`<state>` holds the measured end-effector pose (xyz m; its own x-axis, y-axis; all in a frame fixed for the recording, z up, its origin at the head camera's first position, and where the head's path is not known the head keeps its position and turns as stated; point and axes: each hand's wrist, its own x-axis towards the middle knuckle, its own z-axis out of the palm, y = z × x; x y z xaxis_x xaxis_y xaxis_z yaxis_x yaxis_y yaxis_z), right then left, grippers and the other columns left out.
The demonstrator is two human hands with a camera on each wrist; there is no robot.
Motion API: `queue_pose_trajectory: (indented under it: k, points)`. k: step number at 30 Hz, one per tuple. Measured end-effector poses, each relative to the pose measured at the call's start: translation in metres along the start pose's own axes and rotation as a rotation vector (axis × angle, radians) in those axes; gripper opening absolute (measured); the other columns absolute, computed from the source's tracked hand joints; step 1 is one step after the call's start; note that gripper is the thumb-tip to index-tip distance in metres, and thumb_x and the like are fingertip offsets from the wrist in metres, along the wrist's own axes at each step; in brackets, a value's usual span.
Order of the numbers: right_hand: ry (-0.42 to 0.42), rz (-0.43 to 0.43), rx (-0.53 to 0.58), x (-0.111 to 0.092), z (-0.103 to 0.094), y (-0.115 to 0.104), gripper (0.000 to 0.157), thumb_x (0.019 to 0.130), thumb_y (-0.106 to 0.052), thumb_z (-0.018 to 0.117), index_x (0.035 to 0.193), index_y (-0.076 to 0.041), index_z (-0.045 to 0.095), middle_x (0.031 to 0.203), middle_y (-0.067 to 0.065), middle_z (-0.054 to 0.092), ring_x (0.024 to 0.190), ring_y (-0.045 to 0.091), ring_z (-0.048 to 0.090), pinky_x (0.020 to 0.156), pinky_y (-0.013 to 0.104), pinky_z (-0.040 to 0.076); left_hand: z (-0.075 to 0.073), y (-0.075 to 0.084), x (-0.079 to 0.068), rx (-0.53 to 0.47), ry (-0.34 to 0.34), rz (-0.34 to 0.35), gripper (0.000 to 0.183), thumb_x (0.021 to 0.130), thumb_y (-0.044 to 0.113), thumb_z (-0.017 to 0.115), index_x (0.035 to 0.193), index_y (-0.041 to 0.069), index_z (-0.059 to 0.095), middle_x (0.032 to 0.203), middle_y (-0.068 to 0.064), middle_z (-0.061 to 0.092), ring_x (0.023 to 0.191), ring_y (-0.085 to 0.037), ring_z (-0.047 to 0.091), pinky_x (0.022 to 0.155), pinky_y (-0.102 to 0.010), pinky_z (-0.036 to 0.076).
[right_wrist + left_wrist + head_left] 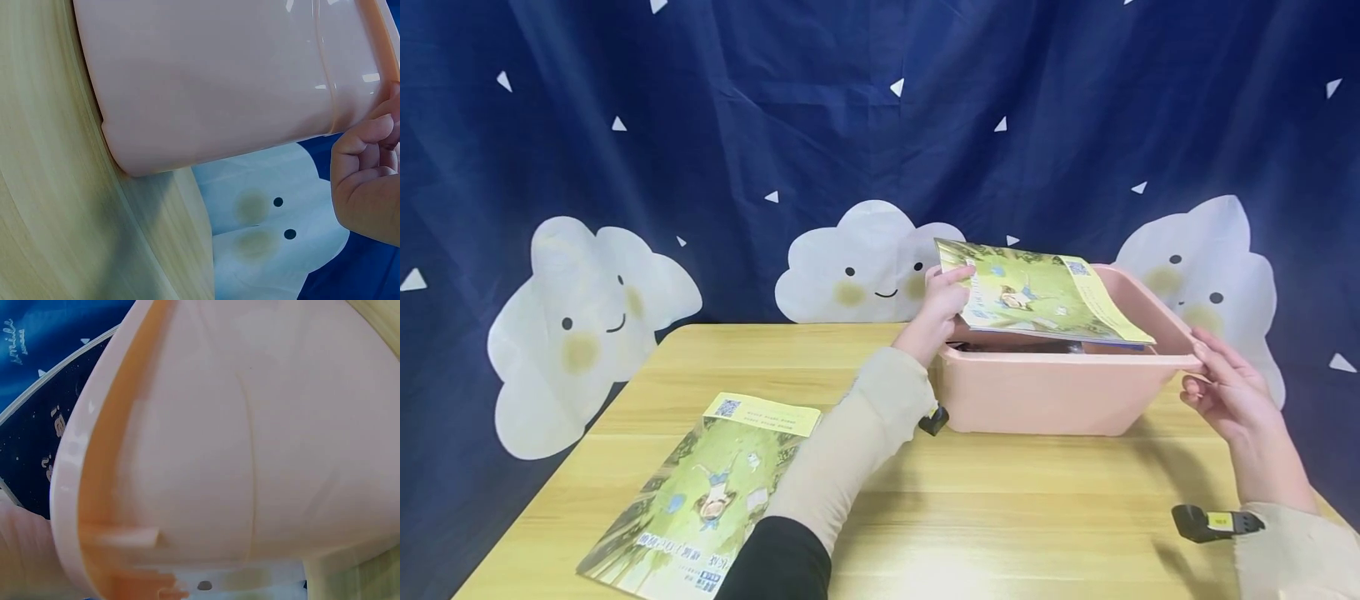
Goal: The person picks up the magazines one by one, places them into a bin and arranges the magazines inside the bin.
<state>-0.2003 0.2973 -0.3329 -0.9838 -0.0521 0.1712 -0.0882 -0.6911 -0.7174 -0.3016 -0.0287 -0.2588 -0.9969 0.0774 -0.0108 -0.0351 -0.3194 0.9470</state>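
My left hand (934, 310) grips a green and yellow picture book (1037, 292) by its left edge, fingers on the cover. The book lies tilted over the mouth of a pink plastic bin (1052, 392). A blue edge shows beneath it, and the left wrist view has a dark navy cover (28, 437) beside the bin's rim. At the bin's right end, my right hand (1232, 387) pinches the rim; the right wrist view shows its curled fingers (369, 134) there. Something dark inside the bin is mostly hidden by the book.
A matching picture book (715, 500) lies on the wooden table (1000, 517) at the front left, partly covered by my left sleeve. Behind the table hangs a dark blue curtain (820, 100) with white clouds. Each wrist wears a small black camera mount.
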Motion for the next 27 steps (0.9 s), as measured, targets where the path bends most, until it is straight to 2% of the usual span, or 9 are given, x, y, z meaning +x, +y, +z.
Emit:
queue_pose_trajectory:
  k: [4,6,8,13,17,22,24,25,27]
  points:
    - [-0.002,-0.001,0.005,0.000,0.001,0.000,0.028,0.093,0.000,0.040,0.104,-0.007,0.065,0.074,0.013,0.065,0.048,0.023,0.056,0.044,0.030,0.047,0.004,-0.003,-0.001,0.032,-0.015,-0.045,0.057,0.072,-0.026,0.032,0.118,-0.002,0.056,0.123,0.005,0.040,0.067,-0.013,0.048,0.046,-0.015,0.038]
    - [-0.001,-0.002,0.005,0.000,0.002,0.000,0.028,0.093,0.000,0.040,0.104,-0.007,0.065,0.073,0.014,0.064,0.048,0.023,0.056,0.044,0.030,0.047,0.005,-0.004,-0.002,0.039,-0.033,-0.082,0.060,0.072,-0.025,0.032,0.119,0.002,0.056,0.116,-0.005,0.053,0.062,-0.010,0.049,0.046,-0.016,0.040]
    - [0.002,-0.001,0.003,0.000,0.002,0.000,0.028,0.093,0.000,0.040,0.104,-0.007,0.065,0.073,0.014,0.064,0.048,0.023,0.056,0.044,0.030,0.047,0.006,-0.005,-0.003,0.086,-0.039,-0.114,0.061,0.073,-0.023,0.033,0.120,0.006,0.057,0.109,-0.013,0.059,0.052,-0.008,0.043,0.042,-0.015,0.035]
    - [0.009,0.000,-0.003,0.000,0.003,0.001,0.028,0.093,0.000,0.040,0.104,-0.007,0.065,0.071,0.014,0.064,0.048,0.023,0.056,0.044,0.030,0.047,0.009,-0.009,-0.003,0.166,-0.026,-0.140,0.060,0.074,-0.021,0.035,0.117,0.010,0.060,0.109,-0.009,0.059,0.043,-0.008,0.035,0.035,-0.015,0.026]
    - [0.008,0.001,0.000,-0.002,0.003,0.002,0.028,0.093,0.000,0.040,0.104,-0.007,0.065,0.072,0.014,0.064,0.048,0.023,0.056,0.044,0.031,0.047,0.009,-0.015,-0.002,0.100,-0.018,-0.160,0.060,0.072,-0.022,0.033,0.117,0.007,0.060,0.095,-0.012,0.063,0.056,-0.012,0.052,0.038,-0.016,0.036]
    - [-0.005,0.001,-0.002,-0.001,0.003,0.002,0.029,0.093,0.000,0.039,0.104,-0.007,0.065,0.072,0.014,0.064,0.048,0.023,0.056,0.044,0.031,0.047,0.008,-0.018,0.000,0.126,-0.036,-0.185,0.061,0.072,-0.022,0.033,0.118,0.009,0.059,0.089,-0.010,0.063,0.066,-0.017,0.057,0.044,-0.020,0.042]
    - [-0.012,0.000,-0.004,0.000,0.003,0.002,0.029,0.093,0.000,0.039,0.104,-0.007,0.065,0.072,0.014,0.064,0.048,0.023,0.056,0.044,0.030,0.047,0.006,-0.017,0.002,0.202,-0.078,-0.165,0.062,0.074,-0.021,0.036,0.124,0.011,0.055,0.099,-0.013,0.062,0.075,-0.022,0.060,0.055,-0.026,0.050]
    - [-0.015,0.000,-0.001,0.001,0.003,0.002,0.029,0.093,0.000,0.039,0.104,-0.007,0.065,0.072,0.014,0.064,0.048,0.023,0.056,0.044,0.030,0.047,0.005,-0.017,0.003,0.296,-0.099,-0.135,0.061,0.076,-0.019,0.041,0.127,0.013,0.052,0.110,-0.013,0.059,0.089,-0.023,0.059,0.067,-0.029,0.051]
    - [-0.022,0.004,0.001,0.001,0.002,0.002,0.029,0.093,-0.001,0.038,0.104,-0.007,0.065,0.072,0.014,0.064,0.048,0.023,0.056,0.044,0.030,0.047,0.004,-0.015,0.006,0.517,-0.135,-0.059,0.063,0.078,-0.012,0.053,0.133,0.018,0.045,0.127,-0.010,0.049,0.113,-0.025,0.046,0.088,-0.033,0.043]
